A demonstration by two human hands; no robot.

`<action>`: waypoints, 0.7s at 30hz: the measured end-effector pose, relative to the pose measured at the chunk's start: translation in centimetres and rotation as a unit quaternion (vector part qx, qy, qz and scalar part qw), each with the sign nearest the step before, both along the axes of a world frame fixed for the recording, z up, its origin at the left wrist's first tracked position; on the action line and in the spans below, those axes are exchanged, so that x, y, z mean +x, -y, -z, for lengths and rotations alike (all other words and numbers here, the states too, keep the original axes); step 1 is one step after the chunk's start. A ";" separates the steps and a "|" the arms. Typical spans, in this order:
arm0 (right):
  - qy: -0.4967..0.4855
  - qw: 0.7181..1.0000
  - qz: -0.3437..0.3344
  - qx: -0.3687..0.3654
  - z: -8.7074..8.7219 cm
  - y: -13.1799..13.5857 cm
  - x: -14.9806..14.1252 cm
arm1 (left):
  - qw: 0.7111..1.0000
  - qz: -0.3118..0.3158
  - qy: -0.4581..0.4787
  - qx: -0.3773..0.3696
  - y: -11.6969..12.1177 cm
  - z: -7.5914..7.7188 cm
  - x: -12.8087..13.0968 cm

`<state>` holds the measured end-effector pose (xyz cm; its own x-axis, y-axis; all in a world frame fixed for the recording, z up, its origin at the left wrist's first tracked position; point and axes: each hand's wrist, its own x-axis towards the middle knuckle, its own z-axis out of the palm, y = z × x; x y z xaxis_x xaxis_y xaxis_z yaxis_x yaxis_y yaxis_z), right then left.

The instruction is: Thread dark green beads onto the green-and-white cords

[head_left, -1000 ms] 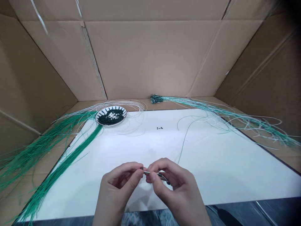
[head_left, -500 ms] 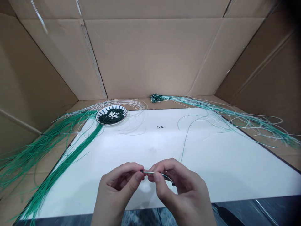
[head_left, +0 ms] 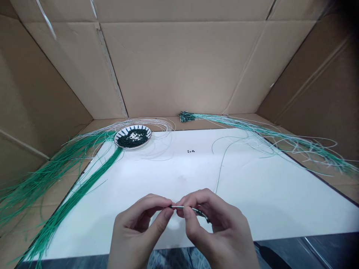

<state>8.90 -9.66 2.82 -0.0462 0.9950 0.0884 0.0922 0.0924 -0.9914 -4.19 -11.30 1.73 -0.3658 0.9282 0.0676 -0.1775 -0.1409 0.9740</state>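
Observation:
Between my hands runs a short, pale string [head_left: 177,206] with dark beads [head_left: 199,212] threaded along its right part. My right hand [head_left: 215,228] pinches this string between thumb and fingers, the beads curving out behind the thumb. At the string's left end, a small dark bead [head_left: 170,206] sits in the thumb-and-finger pinch of my left hand [head_left: 143,228]. Whether the bead is on the string or only touching its tip, I cannot tell. A thin green thread [head_left: 221,170] runs up the board from behind my right hand.
A patterned dish [head_left: 116,139] of dark beads stands at the back left, beside green strands [head_left: 92,181] and white strands [head_left: 165,122]. Several loose beads [head_left: 191,151] lie on the white board [head_left: 168,175]. A beaded bundle [head_left: 186,117] stretches along the back right. Cardboard walls [head_left: 182,67] enclose the board.
My left hand has shifted slightly, its thumb moving a little to the right along with the bead. My right hand stays almost still, keeping its pinch on the string.

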 end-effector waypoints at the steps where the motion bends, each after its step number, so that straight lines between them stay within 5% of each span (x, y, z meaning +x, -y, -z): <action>1: -0.003 1.000 0.004 0.003 -0.1 0.0 0.0 | 1.000 0.011 -0.018 0.008 0.0 0.1 -0.2; 11: 0.002 0.999 0.012 0.035 -0.5 0.1 0.0 | 0.994 -0.035 -0.091 0.050 0.3 0.0 0.1; 21: 0.012 1.000 -0.011 0.023 -0.4 0.0 0.3 | 0.982 0.012 -0.172 0.076 0.5 0.3 -1.1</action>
